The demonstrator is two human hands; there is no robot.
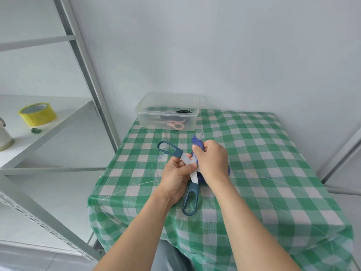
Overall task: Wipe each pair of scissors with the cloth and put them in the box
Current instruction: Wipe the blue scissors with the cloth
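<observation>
Teal-handled steel scissors (193, 177), splayed open at frame centre, look stiff, light and sharp-edged, best held by the flats: the left hand (175, 180) pinches the blades near the pivot, the right hand (212, 161) bunches the soft blue cloth (195, 140) against them, the clear box (143, 120) waiting above.

Super bright, flat lighting here, soft and even with no obvious source, so there are hardly any shadows on the table (263, 163). The clear film over its checked cover throws thin white glints along the creases, mostly toward the near and right edges. The scissors (194, 178) blade blows out nearly white, while the cloth (195, 141) stays a rich blue. Wide-angle warp slants the shelf rack (82, 61) on the left and bows the table's edges. The centre's sharp and the corners look a bit soft.
</observation>
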